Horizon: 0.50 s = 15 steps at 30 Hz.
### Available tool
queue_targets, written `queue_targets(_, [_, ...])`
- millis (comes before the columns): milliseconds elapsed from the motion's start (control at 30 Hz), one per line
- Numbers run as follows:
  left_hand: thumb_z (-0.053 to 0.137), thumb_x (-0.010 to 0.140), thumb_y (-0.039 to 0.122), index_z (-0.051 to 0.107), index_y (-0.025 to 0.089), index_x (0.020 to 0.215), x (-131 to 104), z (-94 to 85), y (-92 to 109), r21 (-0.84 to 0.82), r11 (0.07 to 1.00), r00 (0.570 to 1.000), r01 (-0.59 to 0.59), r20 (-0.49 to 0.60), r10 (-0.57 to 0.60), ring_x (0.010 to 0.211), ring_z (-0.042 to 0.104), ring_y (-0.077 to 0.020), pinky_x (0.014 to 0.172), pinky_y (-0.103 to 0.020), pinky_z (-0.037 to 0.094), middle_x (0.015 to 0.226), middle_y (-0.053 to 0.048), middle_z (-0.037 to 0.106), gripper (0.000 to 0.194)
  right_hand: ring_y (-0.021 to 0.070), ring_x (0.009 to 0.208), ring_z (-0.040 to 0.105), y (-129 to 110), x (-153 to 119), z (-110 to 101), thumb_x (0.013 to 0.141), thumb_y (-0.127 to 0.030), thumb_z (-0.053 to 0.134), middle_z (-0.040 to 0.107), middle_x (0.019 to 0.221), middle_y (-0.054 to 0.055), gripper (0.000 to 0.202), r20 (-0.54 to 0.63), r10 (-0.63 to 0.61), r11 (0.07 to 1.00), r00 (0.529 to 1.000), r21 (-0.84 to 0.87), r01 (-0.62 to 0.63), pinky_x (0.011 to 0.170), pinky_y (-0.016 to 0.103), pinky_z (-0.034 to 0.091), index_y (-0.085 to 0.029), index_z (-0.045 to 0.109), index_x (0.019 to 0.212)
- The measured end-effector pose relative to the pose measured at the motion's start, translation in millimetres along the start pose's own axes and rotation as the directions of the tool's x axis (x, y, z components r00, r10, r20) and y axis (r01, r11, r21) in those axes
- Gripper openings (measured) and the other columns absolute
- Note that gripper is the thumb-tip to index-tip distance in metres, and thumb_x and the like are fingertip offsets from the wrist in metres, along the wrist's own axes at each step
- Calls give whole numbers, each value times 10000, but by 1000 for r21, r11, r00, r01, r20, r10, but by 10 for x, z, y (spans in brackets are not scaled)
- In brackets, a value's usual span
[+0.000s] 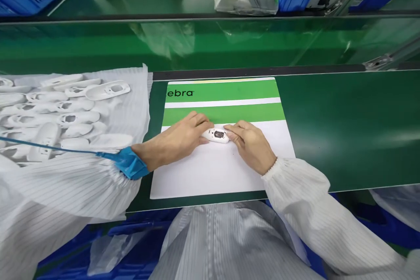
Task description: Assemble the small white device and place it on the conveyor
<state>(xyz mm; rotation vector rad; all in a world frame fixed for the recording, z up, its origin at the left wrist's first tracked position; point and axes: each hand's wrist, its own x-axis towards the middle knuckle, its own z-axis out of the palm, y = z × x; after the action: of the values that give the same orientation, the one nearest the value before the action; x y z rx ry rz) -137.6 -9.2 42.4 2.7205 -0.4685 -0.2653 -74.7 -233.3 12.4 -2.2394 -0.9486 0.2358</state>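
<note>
Mid-mat, near green stripe's edge: left hand [179, 135] and right hand [251, 142] pinch small white housing [216, 135] from both ends, steadying it flat on white-green mat [216, 175]; spare shells [62, 113] heaped on cloth at bench's left edge, within reach.

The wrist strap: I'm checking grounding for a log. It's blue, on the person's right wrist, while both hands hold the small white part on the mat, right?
Not quite: the head view shows the blue strap on the left wrist. Both the left hand and right hand do hold the white part on the mat.

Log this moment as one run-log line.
left hand: on white casing | right hand: on casing | casing: on white-green mat | spare casings: on left
</note>
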Motion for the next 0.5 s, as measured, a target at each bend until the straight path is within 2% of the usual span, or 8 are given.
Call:
queue_targets(100, [447, 953, 309, 557, 185, 1262, 23, 62, -36, -45, 999, 1000, 22, -13, -23, 1106, 465, -261, 965, -435, 437, 1179, -105, 545, 351, 170, 824, 578, -23, 52, -86, 990, -242, 498, 616, 845, 41, 284, 54, 63, 997, 997, 30, -65, 734, 301, 443, -165, 703, 1170])
queue_targets(233, [480, 916, 307, 575, 200, 1234, 82, 36, -30, -118, 991, 997, 70, 20, -68, 1100, 464, -266, 965, -440, 437, 1168, -90, 541, 350, 150, 715, 535, -62, 76, -156, 993, -268, 494, 555, 735, 11, 276, 68, 88, 996, 994, 27, -90, 640, 290, 387, -204, 731, 1119])
queue_targets(333, [500, 904, 297, 579, 194, 1217, 79, 20, -17, -124, 989, 997, 77, 28, -74, 1094, 462, -266, 958, -439, 440, 1153, -87, 542, 339, 153, 726, 533, -83, 63, -137, 990, -308, 505, 566, 755, 17, 286, 71, 100, 994, 992, 34, -102, 658, 297, 402, -198, 724, 1136])
queue_targets(400, [510, 905, 285, 577, 171, 1204, 66, 37, -10, -97, 993, 998, 61, 4, -61, 1080, 460, -265, 951, -440, 443, 1138, -98, 541, 327, 170, 785, 545, -95, 41, -78, 965, -356, 553, 593, 823, 37, 312, 45, 96, 995, 994, 19, -97, 705, 312, 428, -180, 710, 1169])
queue_targets(500, [488, 931, 279, 563, 144, 1205, 50, 84, -2, -52, 998, 998, 21, -54, -24, 1072, 454, -263, 936, -439, 451, 1147, -115, 539, 315, 200, 836, 523, -115, -8, 53, 935, -384, 599, 589, 888, 62, 339, -68, 17, 996, 998, -83, -23, 764, 341, 443, -172, 704, 1178])
